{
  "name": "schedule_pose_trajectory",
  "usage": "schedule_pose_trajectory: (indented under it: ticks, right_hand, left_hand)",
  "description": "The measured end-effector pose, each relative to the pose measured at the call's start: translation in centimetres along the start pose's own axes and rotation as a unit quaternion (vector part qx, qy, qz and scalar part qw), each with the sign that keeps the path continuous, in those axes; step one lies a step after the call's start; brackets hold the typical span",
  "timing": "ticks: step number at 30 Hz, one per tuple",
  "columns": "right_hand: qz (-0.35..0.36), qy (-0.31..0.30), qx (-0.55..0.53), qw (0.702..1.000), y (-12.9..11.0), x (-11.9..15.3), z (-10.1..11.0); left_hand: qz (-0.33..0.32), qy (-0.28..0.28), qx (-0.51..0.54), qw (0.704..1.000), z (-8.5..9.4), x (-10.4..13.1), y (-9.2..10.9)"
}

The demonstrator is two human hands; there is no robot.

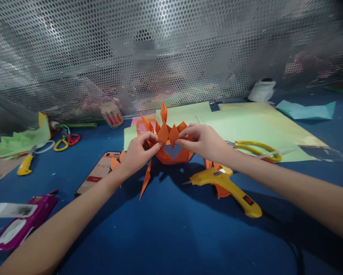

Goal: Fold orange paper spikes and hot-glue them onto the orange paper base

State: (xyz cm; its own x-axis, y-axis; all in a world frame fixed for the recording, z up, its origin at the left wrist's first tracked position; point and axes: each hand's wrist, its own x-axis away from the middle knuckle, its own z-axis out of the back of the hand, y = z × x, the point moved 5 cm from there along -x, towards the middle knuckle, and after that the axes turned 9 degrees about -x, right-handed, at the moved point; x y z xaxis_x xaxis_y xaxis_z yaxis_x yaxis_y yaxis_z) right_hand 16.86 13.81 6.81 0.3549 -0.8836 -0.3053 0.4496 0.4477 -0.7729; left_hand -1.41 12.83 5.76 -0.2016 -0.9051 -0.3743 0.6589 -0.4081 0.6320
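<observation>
An orange folded-paper piece (pixel 174 157), shaped like a ring with pointed leaf-like parts standing up, is held just above the blue table. My left hand (pixel 141 151) pinches its left front side between thumb and fingers. On the right, my right hand (pixel 201 141) is closed on a pointed part at the front of the same piece. A loose-looking orange paper strip (pixel 145 184) points down below my left hand. Close to my right forearm lies a yellow glue gun (pixel 225 181), its nozzle toward the left, over more orange paper.
Light green paper sheets (pixel 246 122) and yellow-handled scissors (pixel 254 147) lie to the right. A phone (pixel 95 173), a purple tool (pixel 25 223), a yellow cutter (pixel 26 165) and small scissors (pixel 66 141) are on the left. Behind stands a perforated metal panel (pixel 188 57).
</observation>
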Motion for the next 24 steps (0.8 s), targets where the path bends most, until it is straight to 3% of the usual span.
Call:
schedule_pose_trajectory:
  ticks: [11,18,24]
  right_hand:
    - [0.003,-0.044,-0.006,0.999,-0.4,0.0,0.0]
    - [-0.043,-0.092,-0.019,0.995,0.0,-0.3,0.8]
    - [-0.036,-0.062,-0.024,0.997,-0.3,-0.5,1.5]
  left_hand:
    - [-0.006,0.002,-0.012,1.000,0.1,-0.2,-0.1]
    - [-0.002,-0.055,0.072,0.996,0.1,-0.4,-0.3]
    - [0.003,-0.065,0.072,0.995,0.7,-0.6,-0.2]
